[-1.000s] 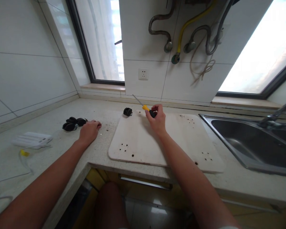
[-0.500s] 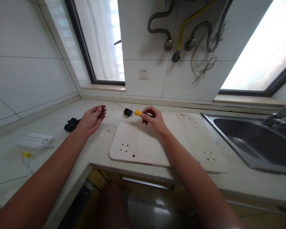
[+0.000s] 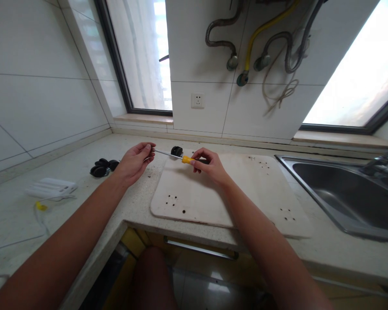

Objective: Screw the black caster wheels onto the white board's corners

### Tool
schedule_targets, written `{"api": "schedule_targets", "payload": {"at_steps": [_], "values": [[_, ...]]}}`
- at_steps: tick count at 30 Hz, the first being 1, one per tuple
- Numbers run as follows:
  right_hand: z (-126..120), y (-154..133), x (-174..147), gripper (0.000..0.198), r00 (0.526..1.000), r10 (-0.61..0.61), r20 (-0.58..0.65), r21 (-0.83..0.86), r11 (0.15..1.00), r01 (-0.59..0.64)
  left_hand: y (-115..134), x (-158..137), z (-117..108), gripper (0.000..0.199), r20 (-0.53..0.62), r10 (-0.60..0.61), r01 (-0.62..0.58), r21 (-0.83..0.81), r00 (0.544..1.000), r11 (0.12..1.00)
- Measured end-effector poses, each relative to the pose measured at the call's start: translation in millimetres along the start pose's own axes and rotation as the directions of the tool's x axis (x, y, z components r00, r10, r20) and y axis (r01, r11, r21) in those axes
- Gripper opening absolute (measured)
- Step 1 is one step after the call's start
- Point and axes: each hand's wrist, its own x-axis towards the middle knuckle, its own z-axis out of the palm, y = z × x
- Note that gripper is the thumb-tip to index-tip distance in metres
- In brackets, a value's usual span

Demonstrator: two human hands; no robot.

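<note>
Screwdriver [image 3: 186,159] above the drilled board [image 3: 200,193]: the right hand [image 3: 211,163] has its fingers grasping the handle; left hand [image 3: 136,160] fingers curl at the tip, grip unclear.

We are in a kitchen, from what we can see: a steel sink [image 3: 326,189] with a metal tap [image 3: 378,166] is set into a pale speckled countertop [image 3: 134,206] that turns a corner. Below it we see yellow cabinet fronts [image 3: 131,239] with a long metal handle [image 3: 201,248], and above it white wall tiles [image 3: 51,107], a yellow pipe [image 3: 252,36] and flexible metal hoses [image 3: 221,43] ending at wall fittings.
</note>
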Motion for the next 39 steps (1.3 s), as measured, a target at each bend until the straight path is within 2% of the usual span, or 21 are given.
{"api": "schedule_targets", "payload": {"at_steps": [19,39], "values": [[0.2,3.7,-0.1,0.039,0.998,-0.043,-0.043,-0.03,0.999,0.042,4.7,-5.9,7.8,0.006,0.007,0.01,-0.009,-0.012,1.0,1.0],[-1.0,8.0,1.9,0.04,0.996,-0.073,-0.055,-0.075,0.995,0.069,2.5,-6.2,8.3,0.01,0.002,0.047,-0.047,0.025,0.999,0.999]]}}
